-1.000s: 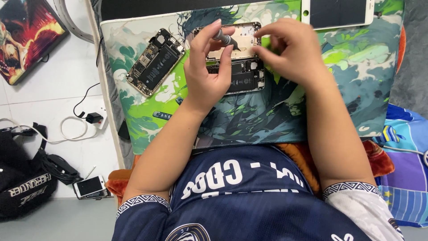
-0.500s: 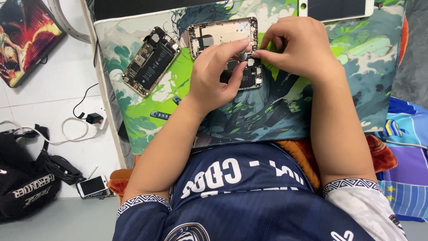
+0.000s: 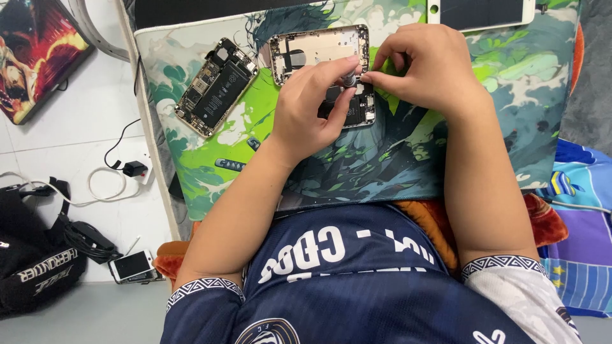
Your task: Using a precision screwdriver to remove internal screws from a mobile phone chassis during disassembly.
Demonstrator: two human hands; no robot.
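Observation:
An opened phone body (image 3: pixel 319 51) with a metal frame lies on a colourful illustrated mat (image 3: pixel 408 159). My left hand (image 3: pixel 312 108) rests over its lower half, fingers curled around a small silver screwdriver (image 3: pixel 349 79) standing on the phone. My right hand (image 3: pixel 427 67) pinches the top of the same tool from the right. A second opened phone (image 3: pixel 217 86), showing its black battery, lies at an angle to the left. What lies under my left palm is hidden.
A white phone screen panel (image 3: pixel 484 13) lies at the mat's top edge. Small dark parts (image 3: pixel 231 164) lie on the mat's left part. On the white floor at left lie a charger with cable (image 3: pixel 131 169), a black bag (image 3: pixel 38 267) and a small phone (image 3: pixel 131 265).
Both hands slid downward over the open phone and closed together around the small screwdriver. The phone's upper half, partly covered before, is uncovered now.

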